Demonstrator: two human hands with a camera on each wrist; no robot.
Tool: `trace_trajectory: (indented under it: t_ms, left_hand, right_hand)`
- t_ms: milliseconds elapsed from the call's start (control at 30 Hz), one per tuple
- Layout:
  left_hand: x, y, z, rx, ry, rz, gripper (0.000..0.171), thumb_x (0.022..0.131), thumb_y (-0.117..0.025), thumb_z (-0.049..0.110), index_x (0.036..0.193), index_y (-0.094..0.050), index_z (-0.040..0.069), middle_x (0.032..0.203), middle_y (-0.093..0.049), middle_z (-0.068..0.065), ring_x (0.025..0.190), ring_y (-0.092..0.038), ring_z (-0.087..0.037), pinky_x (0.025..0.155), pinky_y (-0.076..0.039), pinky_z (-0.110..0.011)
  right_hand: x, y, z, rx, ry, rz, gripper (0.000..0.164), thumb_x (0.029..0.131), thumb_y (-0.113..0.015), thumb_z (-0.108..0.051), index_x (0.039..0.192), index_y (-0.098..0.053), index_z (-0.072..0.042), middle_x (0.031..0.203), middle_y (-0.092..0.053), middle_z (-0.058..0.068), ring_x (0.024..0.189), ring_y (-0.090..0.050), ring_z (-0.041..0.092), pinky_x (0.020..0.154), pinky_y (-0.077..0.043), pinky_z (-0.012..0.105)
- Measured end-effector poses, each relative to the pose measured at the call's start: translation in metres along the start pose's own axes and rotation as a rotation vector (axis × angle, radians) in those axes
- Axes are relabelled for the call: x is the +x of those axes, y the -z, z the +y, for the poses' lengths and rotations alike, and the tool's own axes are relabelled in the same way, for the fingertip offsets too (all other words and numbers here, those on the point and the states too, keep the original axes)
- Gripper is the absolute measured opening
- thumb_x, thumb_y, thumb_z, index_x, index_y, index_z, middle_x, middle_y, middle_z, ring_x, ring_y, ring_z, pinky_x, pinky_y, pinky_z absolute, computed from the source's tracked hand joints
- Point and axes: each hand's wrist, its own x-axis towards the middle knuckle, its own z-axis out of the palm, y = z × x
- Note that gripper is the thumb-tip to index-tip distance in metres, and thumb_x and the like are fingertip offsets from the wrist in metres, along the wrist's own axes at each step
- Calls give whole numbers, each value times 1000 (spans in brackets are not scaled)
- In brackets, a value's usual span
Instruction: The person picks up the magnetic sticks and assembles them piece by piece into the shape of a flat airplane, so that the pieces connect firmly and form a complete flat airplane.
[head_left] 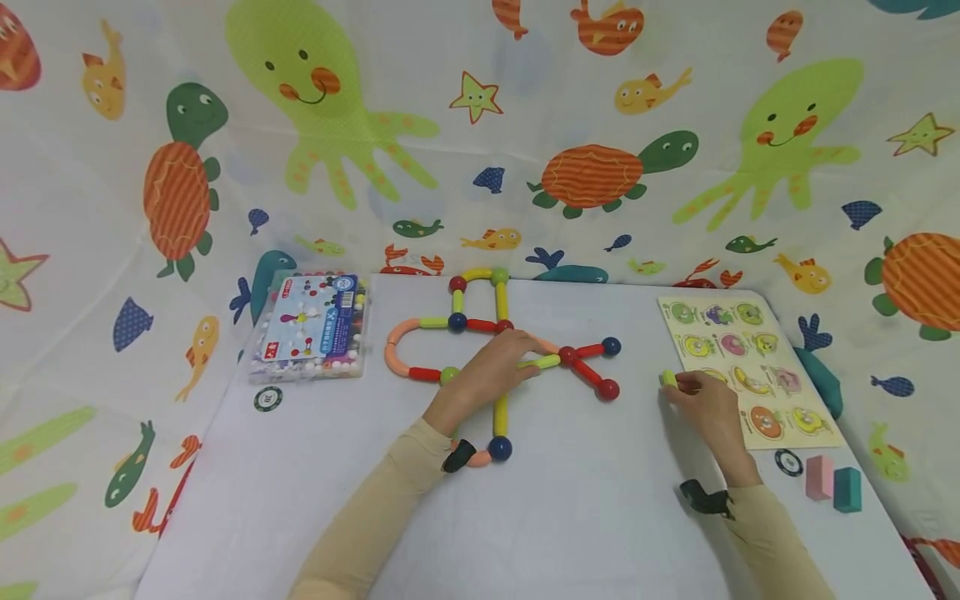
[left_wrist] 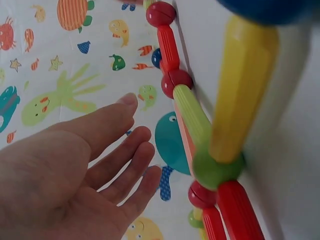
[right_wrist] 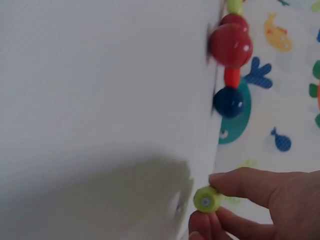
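A figure of magnetic rods and balls lies on the white table, among them a yellow rod [head_left: 501, 415], a blue ball [head_left: 500, 448] and a red ball [head_left: 608, 389]. My left hand [head_left: 487, 371] is over the figure's middle, near a light green rod [head_left: 542, 362], and hides part of it. In the left wrist view, its fingers [left_wrist: 132, 167] are loosely bent, thumb apart, with nothing between them. To the right of the figure, my right hand [head_left: 705, 404] pinches a short light green magnetic rod [right_wrist: 207, 199] between thumb and fingers, the rod's round end showing.
At the left stands a clear plastic box [head_left: 311, 325] of small parts, with a round token [head_left: 268, 398] before it. A fruit picture board [head_left: 738, 312] lies beyond my right hand. Another token [head_left: 788, 462], a pink block [head_left: 820, 477] and a teal block [head_left: 847, 489] are at the right edge.
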Motion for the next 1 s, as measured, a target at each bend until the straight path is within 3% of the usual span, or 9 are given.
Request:
trace_trajectory:
  t_ms: [167,400,533,700,1000]
  left_hand:
    - [14,-5,14,52,-31,-36,40,98,-69,24,136,-65,15,137,-63,-1,132,-50,-18,110,-46,-33]
    - [38,-21,31,81,-102,-83,39,96,-72,21,134,-66,12,131,-65,-3,120,-53,-16,101,-49,-26]
    - [51,-35,36,160,-147,-105,41,95,-73,24,134,-66,13,128,-67,-3,113,-54,-15,94,-49,-21]
    - [62,-52,38,229,-156,-106,41,91,-77,25,130,-69,16,121,-68,0,107,-53,-13,88,-47,-18]
    - [65,-66,42,357,-183,-107,40,90,-78,33,126,-71,19,117,-68,3,107,-52,-12,92,-46,-21]
  right_hand:
    - [14,-11,-29,94,38,-16,43,96,-69,-32,125,-67,1,112,-68,21,103,-66,34,68,-48,20]
    - [21,-29,-57,194,-6,-110,48,97,-67,-38,130,-64,-4,117,-68,19,104,-63,31,75,-48,25]
    - [20,-35,-60,225,-43,-144,49,97,-67,-37,131,-62,-2,117,-68,20,98,-62,28,74,-51,24]
    - [19,-38,-58,221,-62,-172,53,97,-66,-41,133,-60,-2,119,-68,20,97,-63,27,76,-51,23]
    - [20,-38,-57,190,-54,-218,54,97,-64,-43,131,-62,0,118,-69,21,94,-64,25,74,-51,24]
